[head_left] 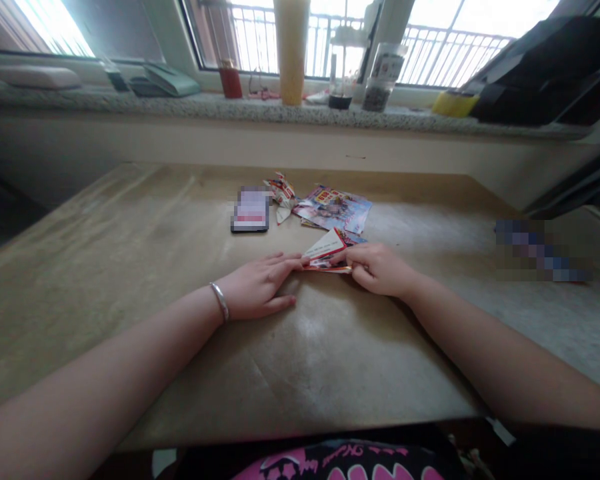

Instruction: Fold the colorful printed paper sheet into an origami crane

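Glossy printed paper (pixel 324 249), folded into a wedge narrowing leftward, lies on the smooth, scuffed table (pixel 300 380) between the hands. The left hand (pixel 260 287), laid flat with fingers extended, touches its narrow end; the right hand (pixel 377 268), fingers curled, meets the broader end, though whether it pinches or presses I cannot tell. Close behind: flat sheets (pixel 337 208), a crinkled, angular fold (pixel 281 192) and a rectangular phone (pixel 251 212).

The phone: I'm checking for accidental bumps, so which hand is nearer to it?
Left. The left hand lies on the near side of the phone, apart from it; the right hand is farther off to the right, on the folded paper.
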The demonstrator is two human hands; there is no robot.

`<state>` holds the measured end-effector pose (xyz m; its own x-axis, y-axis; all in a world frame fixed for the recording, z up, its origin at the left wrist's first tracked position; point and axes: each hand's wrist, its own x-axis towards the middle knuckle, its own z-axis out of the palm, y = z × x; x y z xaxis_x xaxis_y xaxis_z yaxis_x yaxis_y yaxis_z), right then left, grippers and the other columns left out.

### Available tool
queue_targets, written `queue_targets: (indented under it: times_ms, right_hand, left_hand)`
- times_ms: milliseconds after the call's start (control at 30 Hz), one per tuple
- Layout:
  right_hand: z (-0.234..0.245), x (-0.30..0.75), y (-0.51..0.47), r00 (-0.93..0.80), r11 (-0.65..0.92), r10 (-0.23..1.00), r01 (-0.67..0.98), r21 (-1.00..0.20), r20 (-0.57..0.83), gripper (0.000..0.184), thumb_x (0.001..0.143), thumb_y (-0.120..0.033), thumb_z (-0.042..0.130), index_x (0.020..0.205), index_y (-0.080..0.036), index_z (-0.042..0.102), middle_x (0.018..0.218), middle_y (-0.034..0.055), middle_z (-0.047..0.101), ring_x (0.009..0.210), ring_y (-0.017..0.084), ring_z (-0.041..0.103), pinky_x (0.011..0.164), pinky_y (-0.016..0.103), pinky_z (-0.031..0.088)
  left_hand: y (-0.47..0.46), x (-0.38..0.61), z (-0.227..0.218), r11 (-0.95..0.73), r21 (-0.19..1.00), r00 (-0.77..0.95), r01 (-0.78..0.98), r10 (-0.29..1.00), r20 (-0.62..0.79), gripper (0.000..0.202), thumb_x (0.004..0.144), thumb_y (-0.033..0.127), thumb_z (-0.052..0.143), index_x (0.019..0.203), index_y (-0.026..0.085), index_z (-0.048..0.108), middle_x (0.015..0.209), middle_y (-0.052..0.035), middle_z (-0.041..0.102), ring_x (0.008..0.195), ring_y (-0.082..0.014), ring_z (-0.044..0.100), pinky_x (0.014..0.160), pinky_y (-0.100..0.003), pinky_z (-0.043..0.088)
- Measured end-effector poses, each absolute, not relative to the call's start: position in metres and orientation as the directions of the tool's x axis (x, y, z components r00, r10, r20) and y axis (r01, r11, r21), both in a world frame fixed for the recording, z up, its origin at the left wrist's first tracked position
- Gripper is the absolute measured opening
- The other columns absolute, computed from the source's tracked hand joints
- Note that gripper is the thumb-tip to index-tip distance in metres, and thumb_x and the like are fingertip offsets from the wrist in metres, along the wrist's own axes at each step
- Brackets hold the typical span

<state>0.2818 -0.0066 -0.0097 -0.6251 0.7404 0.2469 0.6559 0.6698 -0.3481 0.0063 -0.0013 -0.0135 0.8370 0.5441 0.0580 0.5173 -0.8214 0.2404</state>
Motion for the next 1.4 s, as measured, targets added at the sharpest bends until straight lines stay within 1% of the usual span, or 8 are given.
queue_targets:
  times_ms: [100,200,300,500,833,1100,1233,1400]
  right_hand:
    - [-0.011,0.283,-0.007,-0.504,0.564,0.826,0.731,-0.385,0.254,0.028,0.08,-0.021,0.04,0.08,-0.017,0.068,0.061,0.0023,0.062,0.053,0.013,0.051,0.056,0.025,0.038]
    - [-0.014,0.281,-0.005,-0.385,0.477,0.878,0.749,-0.461,0.283,0.026,0.083,-0.03,0.04,0.063,-0.019,0.053,0.055,-0.0006,0.052,0.049,0.011,0.042,0.05,0.024,0.03]
    - [-0.017,0.277,-0.002,-0.294,0.418,0.906,0.738,-0.53,0.304,0.024,0.084,-0.034,0.041,0.064,-0.021,0.042,0.055,-0.0027,0.046,0.049,0.01,0.039,0.049,0.023,0.029]
    - [-0.025,0.274,0.005,-0.201,0.3,0.951,0.783,-0.545,0.234,0.022,0.084,-0.038,0.044,0.068,-0.022,0.043,0.057,-0.0023,0.049,0.051,0.011,0.041,0.051,0.024,0.029]
    - [-0.019,0.271,0.001,-0.15,0.214,0.968,0.914,-0.346,0.201,0.017,0.083,-0.029,0.047,0.069,-0.02,0.052,0.062,0.0019,0.059,0.053,0.012,0.045,0.052,0.024,0.028]
    - [-0.018,0.278,0.002,-0.118,0.176,0.975,0.924,-0.338,0.186,0.013,0.08,-0.028,0.05,0.069,-0.021,0.051,0.064,0.0014,0.06,0.056,0.013,0.05,0.052,0.024,0.028]
    - [-0.014,0.277,0.0,-0.125,0.169,0.977,0.949,-0.267,0.175,0.013,0.081,-0.03,0.05,0.074,-0.021,0.053,0.071,0.0027,0.064,0.06,0.015,0.052,0.053,0.025,0.029]
    - [-0.013,0.273,-0.004,-0.254,0.305,0.915,0.944,-0.125,0.313,0.013,0.083,-0.025,0.05,0.091,-0.018,0.059,0.089,0.0077,0.067,0.077,0.02,0.057,0.063,0.029,0.038]
  left_hand:
    - [-0.002,0.007,-0.012,-0.836,0.218,0.857,0.503,0.516,0.003,0.055,0.091,0.04,0.049,0.138,0.013,0.037,0.149,-0.015,0.037,0.139,-0.0249,0.033,0.116,-0.043,0.026]
    - [-0.002,0.008,-0.009,-0.857,0.194,0.874,0.477,0.486,-0.004,0.053,0.093,0.039,0.046,0.139,0.014,0.038,0.149,-0.0127,0.037,0.14,-0.0237,0.031,0.117,-0.042,0.024]
    - [0.0,0.009,-0.009,-0.866,0.182,0.878,0.465,0.478,0.029,0.05,0.093,0.038,0.046,0.138,0.016,0.042,0.147,-0.0108,0.041,0.137,-0.0228,0.037,0.115,-0.038,0.03]
    - [0.0,0.008,-0.012,-0.851,0.169,0.859,0.498,0.511,0.041,0.05,0.094,0.035,0.044,0.14,0.017,0.043,0.144,-0.0121,0.044,0.132,-0.0245,0.043,0.111,-0.038,0.037]
    - [0.0,0.007,-0.008,-0.856,0.125,0.851,0.502,0.514,0.103,0.05,0.092,0.028,0.048,0.14,0.016,0.042,0.136,-0.0114,0.054,0.12,-0.0211,0.056,0.101,-0.034,0.047]
    - [-0.002,0.01,-0.012,-0.906,0.051,0.884,0.42,0.421,0.201,0.044,0.092,0.026,0.047,0.134,0.012,0.048,0.126,-0.0141,0.061,0.113,-0.0218,0.061,0.095,-0.034,0.051]
    - [-0.003,0.012,-0.013,-0.912,0.018,0.891,0.409,0.403,0.209,0.042,0.094,0.029,0.044,0.132,0.013,0.051,0.127,-0.0128,0.061,0.113,-0.0216,0.061,0.095,-0.035,0.052]
    - [-0.002,0.012,-0.016,-0.927,-0.022,0.899,0.374,0.357,0.254,0.039,0.096,0.03,0.041,0.128,0.013,0.056,0.124,-0.0121,0.062,0.11,-0.0214,0.061,0.094,-0.034,0.052]
